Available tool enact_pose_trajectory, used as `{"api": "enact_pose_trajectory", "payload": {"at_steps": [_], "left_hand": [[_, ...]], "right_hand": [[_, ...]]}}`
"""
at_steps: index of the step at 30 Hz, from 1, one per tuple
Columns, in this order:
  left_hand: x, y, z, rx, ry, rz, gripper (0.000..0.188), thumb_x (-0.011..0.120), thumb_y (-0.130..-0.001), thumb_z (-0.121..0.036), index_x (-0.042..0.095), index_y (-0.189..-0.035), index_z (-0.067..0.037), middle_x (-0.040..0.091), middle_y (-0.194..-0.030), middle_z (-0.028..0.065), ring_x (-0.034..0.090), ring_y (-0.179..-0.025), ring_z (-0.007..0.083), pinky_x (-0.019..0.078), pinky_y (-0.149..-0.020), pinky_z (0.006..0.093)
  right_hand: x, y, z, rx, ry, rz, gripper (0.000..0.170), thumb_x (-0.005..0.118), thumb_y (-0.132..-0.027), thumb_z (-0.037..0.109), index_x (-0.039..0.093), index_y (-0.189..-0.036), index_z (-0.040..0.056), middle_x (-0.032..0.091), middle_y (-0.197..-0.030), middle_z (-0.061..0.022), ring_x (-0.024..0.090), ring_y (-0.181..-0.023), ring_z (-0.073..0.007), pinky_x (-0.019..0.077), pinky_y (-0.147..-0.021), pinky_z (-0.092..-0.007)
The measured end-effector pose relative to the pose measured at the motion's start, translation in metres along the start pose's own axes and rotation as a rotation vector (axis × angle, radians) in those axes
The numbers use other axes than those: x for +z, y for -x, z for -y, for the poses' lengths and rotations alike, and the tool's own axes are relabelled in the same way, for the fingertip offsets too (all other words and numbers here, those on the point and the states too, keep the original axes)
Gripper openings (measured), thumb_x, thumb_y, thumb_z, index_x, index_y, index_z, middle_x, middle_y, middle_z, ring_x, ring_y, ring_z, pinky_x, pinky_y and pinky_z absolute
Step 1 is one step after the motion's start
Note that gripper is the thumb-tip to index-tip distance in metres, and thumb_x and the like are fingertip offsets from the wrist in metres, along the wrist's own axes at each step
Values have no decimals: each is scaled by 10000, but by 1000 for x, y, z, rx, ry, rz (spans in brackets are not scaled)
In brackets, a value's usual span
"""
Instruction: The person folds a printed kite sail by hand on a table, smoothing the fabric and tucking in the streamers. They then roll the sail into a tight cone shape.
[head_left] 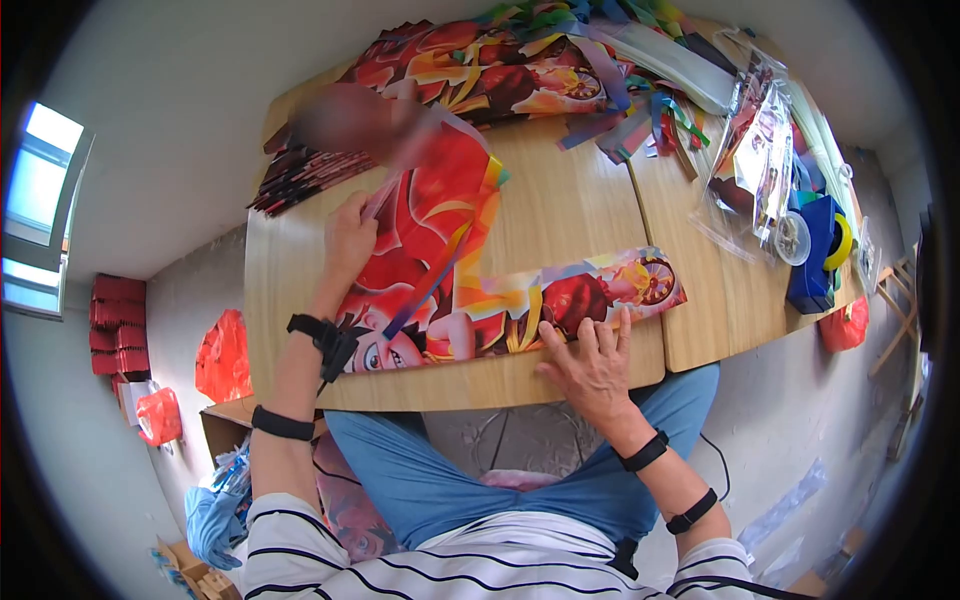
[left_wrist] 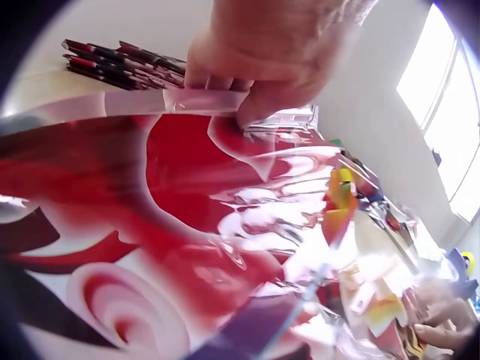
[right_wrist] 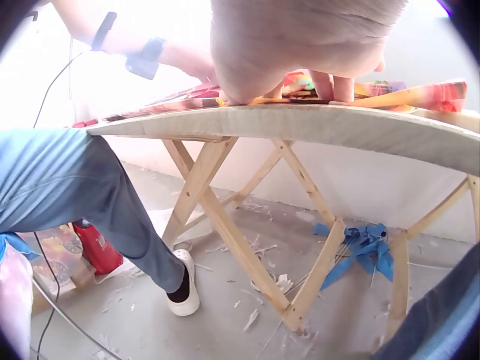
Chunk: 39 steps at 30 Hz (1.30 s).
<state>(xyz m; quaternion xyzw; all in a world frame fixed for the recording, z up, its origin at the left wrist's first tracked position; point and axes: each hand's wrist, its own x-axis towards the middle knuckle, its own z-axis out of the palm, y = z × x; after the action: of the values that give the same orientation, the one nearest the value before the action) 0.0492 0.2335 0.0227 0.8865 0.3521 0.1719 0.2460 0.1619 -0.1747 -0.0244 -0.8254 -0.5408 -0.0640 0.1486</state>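
A glossy printed plastic sheet [head_left: 420, 210] with a red, yellow and cartoon-face pattern lies bent in an L on the table. My left hand [head_left: 350, 240] pinches the left edge of its upright part; in the left wrist view the thumb [left_wrist: 259, 105] lies on the near side and the fingers go behind the raised edge. My right hand [head_left: 590, 370] rests with spread fingers on the lower arm of the sheet, near the table's front edge. A purple ribbon [head_left: 425, 290] runs diagonally across the print.
A fanned stack of dark-edged printed pieces [head_left: 310, 185] lies at the left. More printed sheets [head_left: 500, 75] and coloured ribbons [head_left: 625, 130] pile up at the back. Clear plastic bags [head_left: 745, 160] and a blue tape dispenser [head_left: 815, 250] stand on the right. The wooden table [head_left: 560, 190] has a seam.
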Motion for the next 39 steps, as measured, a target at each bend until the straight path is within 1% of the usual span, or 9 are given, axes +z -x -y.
{"api": "enact_pose_trajectory", "payload": {"at_steps": [4, 8, 14, 20, 24, 30, 32, 37, 39], "left_hand": [[19, -25, 50, -37, -64, -87, 192, 620, -845, -28, 708, -1015, -7, 722, -900, 251, 708, -892, 458, 550, -808, 532], [6, 16, 5, 254, -250, -237, 230, 677, -898, -66, 699, -1121, -18, 710, -1184, 210, 652, -1138, 417, 508, -999, 503], [28, 172, -44, 520, -188, 115, 536, 775, -889, -215, 643, -1380, -45, 585, -1516, 147, 503, -1451, 370, 362, -1200, 569], [51, 208, -62, 494, -257, 290, 769, 794, -875, -282, 506, -1568, -111, 395, -1690, 117, 325, -1587, 333, 251, -1273, 582], [53, 209, -61, 489, -272, 277, 748, 785, -889, -299, 517, -1566, -128, 410, -1683, 108, 340, -1579, 330, 240, -1281, 571], [48, 202, -60, 460, -194, 264, 701, 788, -888, -287, 554, -1524, -108, 446, -1654, 127, 375, -1558, 339, 282, -1259, 568], [40, 192, -58, 404, -93, 236, 671, 792, -884, -269, 579, -1496, -95, 484, -1625, 139, 412, -1534, 346, 311, -1246, 560], [16, 74, 9, 158, -90, -200, 434, 860, -794, -169, 699, -1159, 1, 711, -1184, 202, 664, -1132, 401, 539, -968, 480], [13, 26, 29, -99, -35, -57, 442, 910, -737, -181, 719, -1084, 15, 737, -1079, 193, 709, -999, 366, 567, -891, 444]], "right_hand": [[-1, -2, 2, 0, 13, 0, 745, 877, -736, 475, 662, -1421, 274, 540, -1185, -166, 542, -1170, -361, 215, -1256, -707], [-4, -2, 0, -14, 20, 3, 748, 871, -742, 483, 650, -1423, 267, 540, -1150, -161, 562, -1136, -349, 207, -1259, -726], [-4, -2, 1, -22, 41, 2, 723, 864, -754, 462, 656, -1419, 271, 546, -1151, -148, 554, -1127, -350, 219, -1255, -716], [-11, -6, -1, -15, 38, -6, 693, 852, -781, 432, 661, -1417, 233, 556, -1162, -139, 551, -1127, -348, 242, -1252, -692], [-12, -11, 7, 0, 71, 41, 733, 809, -833, 464, 621, -1474, 164, 560, -1369, -177, 516, -1309, -384, 231, -1265, -663], [9, -23, 14, -116, -72, 216, 908, 662, -893, 658, 461, -1626, 161, 306, -1735, -168, 184, -1642, -376, 141, -1293, -637], [13, -21, 9, -125, -93, 215, 913, 583, -923, 697, 431, -1645, 159, 285, -1751, -159, 183, -1644, -375, 105, -1299, -627], [13, -21, 10, -120, -98, 209, 885, 540, -951, 699, 442, -1641, 154, 297, -1746, -160, 189, -1642, -377, 86, -1300, -627], [12, -20, 11, -120, -101, 210, 880, 536, -954, 701, 452, -1636, 151, 301, -1745, -160, 189, -1642, -378, 87, -1300, -629]]}}
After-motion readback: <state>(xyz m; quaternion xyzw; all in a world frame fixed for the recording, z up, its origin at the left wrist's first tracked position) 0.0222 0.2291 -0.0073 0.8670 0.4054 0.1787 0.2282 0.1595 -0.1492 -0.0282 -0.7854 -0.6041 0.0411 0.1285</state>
